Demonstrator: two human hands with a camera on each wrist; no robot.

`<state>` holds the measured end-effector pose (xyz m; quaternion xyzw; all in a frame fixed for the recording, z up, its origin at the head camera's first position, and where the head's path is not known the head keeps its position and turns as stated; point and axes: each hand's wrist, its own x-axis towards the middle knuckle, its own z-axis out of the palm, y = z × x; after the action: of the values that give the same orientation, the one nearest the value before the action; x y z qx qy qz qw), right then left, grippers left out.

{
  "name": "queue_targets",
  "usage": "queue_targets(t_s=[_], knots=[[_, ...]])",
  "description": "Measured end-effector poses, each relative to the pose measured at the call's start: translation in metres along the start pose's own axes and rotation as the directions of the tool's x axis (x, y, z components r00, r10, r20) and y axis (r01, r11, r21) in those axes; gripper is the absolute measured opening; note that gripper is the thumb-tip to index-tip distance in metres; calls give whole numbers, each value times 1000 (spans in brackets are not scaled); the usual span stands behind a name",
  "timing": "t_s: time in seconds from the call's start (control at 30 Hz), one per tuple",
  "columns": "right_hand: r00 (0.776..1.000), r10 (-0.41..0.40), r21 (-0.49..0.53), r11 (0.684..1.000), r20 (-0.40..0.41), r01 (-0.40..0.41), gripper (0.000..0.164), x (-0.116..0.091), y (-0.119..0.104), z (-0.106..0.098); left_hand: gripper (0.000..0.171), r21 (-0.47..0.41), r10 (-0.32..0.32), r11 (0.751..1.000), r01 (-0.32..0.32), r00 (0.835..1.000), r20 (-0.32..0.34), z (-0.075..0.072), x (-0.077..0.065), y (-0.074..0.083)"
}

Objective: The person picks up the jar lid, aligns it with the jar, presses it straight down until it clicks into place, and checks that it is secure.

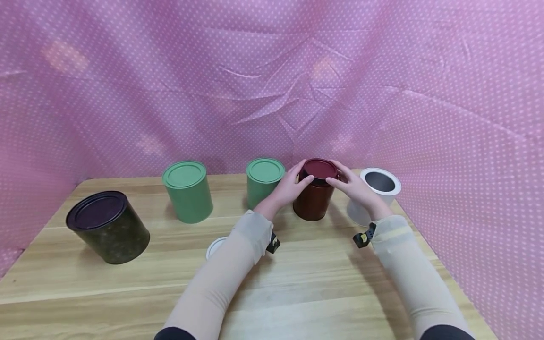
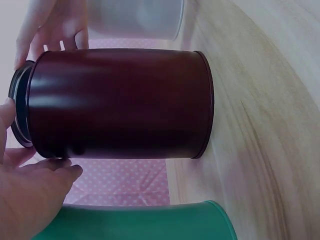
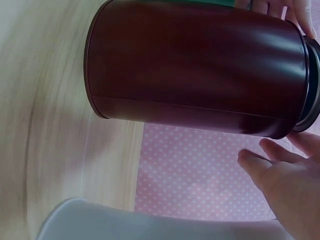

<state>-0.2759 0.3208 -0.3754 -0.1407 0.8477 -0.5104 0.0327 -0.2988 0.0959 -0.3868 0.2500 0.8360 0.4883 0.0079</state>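
Note:
A dark red metal can point(image 1: 312, 204) stands upright on the table, its matching round lid point(image 1: 319, 168) just above the mouth. Both wrist views show a gap between the lid point(image 2: 21, 107) and the can's rim. My left hand point(image 1: 291, 185) holds the lid's edge from the left, thumb at the front. From the opposite side, my right hand point(image 1: 356, 188) grips the lid's edge in the same way. Some fingertips of both hands lie close along the can's upper side. A white can point(image 1: 359, 213) without a lid stands right beside my right hand, its grey inside showing.
Two lidded green cans point(image 1: 189, 200) point(image 1: 256, 189) stand toward the back, one close to my left hand. A dark, mottled can point(image 1: 116, 236) is at the left. My left forearm partly hides a white round piece point(image 1: 214, 246). Pink dotted cloth point(image 1: 255, 94) surrounds the wooden table point(image 1: 297, 283).

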Motion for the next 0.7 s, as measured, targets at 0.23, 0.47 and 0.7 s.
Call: queue_targets(t_s=[0.23, 0.47, 0.7], knots=[[1000, 1, 31, 1000, 9, -2, 70, 5, 5, 2, 65, 4, 1, 1000, -1, 1000, -5, 1, 2, -4], [1000, -9, 43, 999, 1, 9, 68, 6, 10, 4, 66, -2, 3, 1000, -3, 1000, 16, 3, 1, -6], [1000, 9, 3, 1000, 13, -9, 68, 3, 11, 6, 66, 8, -10, 1000, 10, 1000, 27, 2, 0, -9]])
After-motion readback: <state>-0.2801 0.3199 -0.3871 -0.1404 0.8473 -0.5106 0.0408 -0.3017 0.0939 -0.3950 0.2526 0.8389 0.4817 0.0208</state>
